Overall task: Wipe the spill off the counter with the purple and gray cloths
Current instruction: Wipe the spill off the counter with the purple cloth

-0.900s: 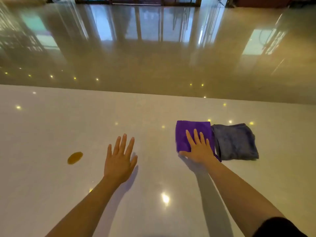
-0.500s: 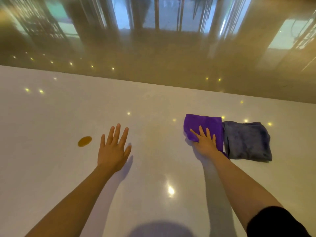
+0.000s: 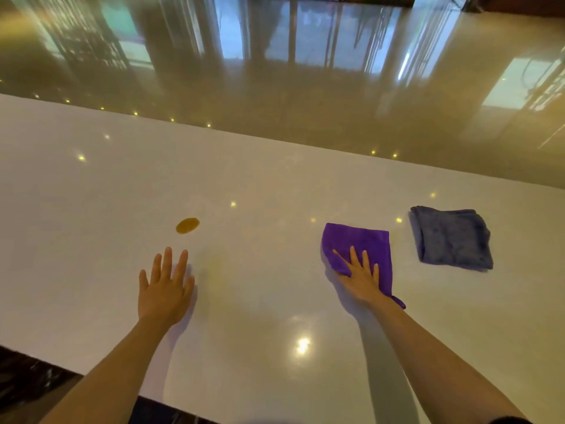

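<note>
A small amber spill [image 3: 187, 225] lies on the glossy white counter [image 3: 91, 194], left of centre. My left hand [image 3: 165, 289] rests flat just below it, fingers spread, holding nothing. My right hand [image 3: 360, 278] presses flat on the near part of the folded purple cloth [image 3: 357, 243], fingers spread over it. The folded gray cloth [image 3: 452, 238] lies apart, to the right of the purple one, with bare counter between them.
The counter's far edge runs diagonally from upper left to right, with a shiny tan floor [image 3: 305, 102] beyond it. Its near edge shows at lower left over a dark floor [image 3: 27, 381]. Ceiling lights reflect as bright spots on the counter.
My right hand has slid the purple cloth left, away from the gray cloth it was touching. The view has swung, so the spill now appears nearer the centre. My left hand stays flat.
</note>
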Motion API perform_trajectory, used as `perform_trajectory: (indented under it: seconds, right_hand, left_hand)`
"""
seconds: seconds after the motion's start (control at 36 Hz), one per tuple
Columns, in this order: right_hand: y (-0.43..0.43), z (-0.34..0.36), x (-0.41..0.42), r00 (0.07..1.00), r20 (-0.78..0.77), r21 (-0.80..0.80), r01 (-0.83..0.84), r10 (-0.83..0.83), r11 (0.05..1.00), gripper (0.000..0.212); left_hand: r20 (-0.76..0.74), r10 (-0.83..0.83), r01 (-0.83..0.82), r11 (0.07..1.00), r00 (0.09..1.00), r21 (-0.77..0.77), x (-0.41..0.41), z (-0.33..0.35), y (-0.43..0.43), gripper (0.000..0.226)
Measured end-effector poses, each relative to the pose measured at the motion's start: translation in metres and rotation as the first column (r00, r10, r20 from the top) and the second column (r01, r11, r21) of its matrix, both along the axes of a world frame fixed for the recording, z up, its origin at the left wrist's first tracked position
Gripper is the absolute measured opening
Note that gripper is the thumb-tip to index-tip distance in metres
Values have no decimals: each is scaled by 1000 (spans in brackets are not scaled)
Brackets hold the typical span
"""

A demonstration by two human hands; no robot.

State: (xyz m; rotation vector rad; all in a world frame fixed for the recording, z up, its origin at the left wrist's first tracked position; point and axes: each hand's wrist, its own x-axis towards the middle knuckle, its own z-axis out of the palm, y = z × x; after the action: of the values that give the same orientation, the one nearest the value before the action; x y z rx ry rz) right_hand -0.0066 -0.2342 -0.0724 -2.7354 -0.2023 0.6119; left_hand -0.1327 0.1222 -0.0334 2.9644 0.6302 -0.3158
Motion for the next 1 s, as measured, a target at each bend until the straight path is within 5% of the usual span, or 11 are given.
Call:
perform_trajectory:
  seconds: [0.44, 0.58, 0.75, 0.89, 1.0]
  right_hand:
    - [126, 7, -70, 890, 1, -37, 455, -456, 890, 66]
    - [149, 11, -78, 883, -46, -63, 464, -467, 883, 64]
    - [172, 22, -84, 779, -58, 259, 615, -624, 745, 66]
    - [185, 12, -79, 786, 15, 5, 618, -618, 786, 67]
    - [199, 7, -75, 756, 17, 2, 654, -654, 756, 68]
  left_hand:
    - [-116, -98, 90, 994, 988, -68, -15, -25, 161, 60]
    - [-157, -93, 81, 993, 983, -81, -21, -30, 192, 63]
    - [-153, -139, 124, 987, 978, -105, -20, -35, 203, 65]
    - [-113, -158, 148, 985, 981, -92, -20, -36, 204, 64]
    - [-105, -152, 142, 986, 983, -92, -22, -38, 203, 64]
